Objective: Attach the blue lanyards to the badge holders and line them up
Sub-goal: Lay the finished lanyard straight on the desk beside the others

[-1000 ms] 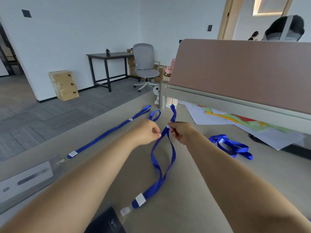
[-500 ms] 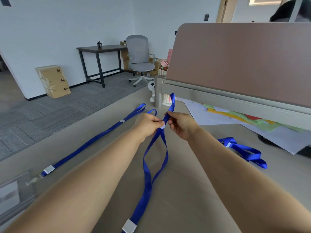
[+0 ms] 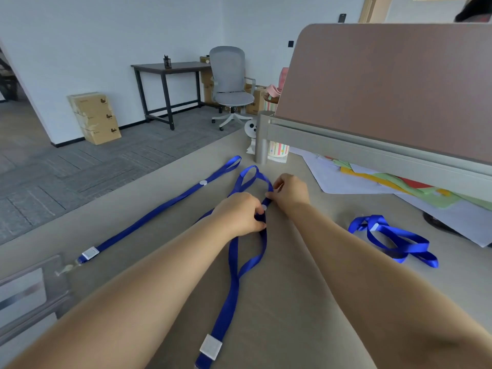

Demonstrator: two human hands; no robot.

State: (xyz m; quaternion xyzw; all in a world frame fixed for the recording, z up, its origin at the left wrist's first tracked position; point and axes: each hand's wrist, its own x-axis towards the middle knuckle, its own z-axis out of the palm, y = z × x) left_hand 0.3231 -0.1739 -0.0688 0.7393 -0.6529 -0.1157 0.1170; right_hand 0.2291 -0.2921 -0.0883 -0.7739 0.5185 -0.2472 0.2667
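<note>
A blue lanyard (image 3: 233,286) lies lengthwise on the beige desk, its white clasp at the near end. My left hand (image 3: 241,213) and my right hand (image 3: 290,191) both pinch its strap near the far loop, close to a small white slider. A second blue lanyard (image 3: 159,209) lies straight to the left, clipped to a clear badge holder (image 3: 29,291) at the desk's left edge. A third blue lanyard (image 3: 394,239) sits bunched up on the right.
A brown desk partition (image 3: 386,89) on a grey rail rises at the back right, with coloured papers (image 3: 386,182) under it. A striped cup (image 3: 278,150) stands by the rail post. Beyond the desk's left edge are carpet, cardboard boxes (image 3: 94,118) and an office chair (image 3: 230,86).
Both hands have lowered the lanyard's upper part from the air down towards the desk. The far loop now lies flatter. The view has tipped and the badge holder shows further left.
</note>
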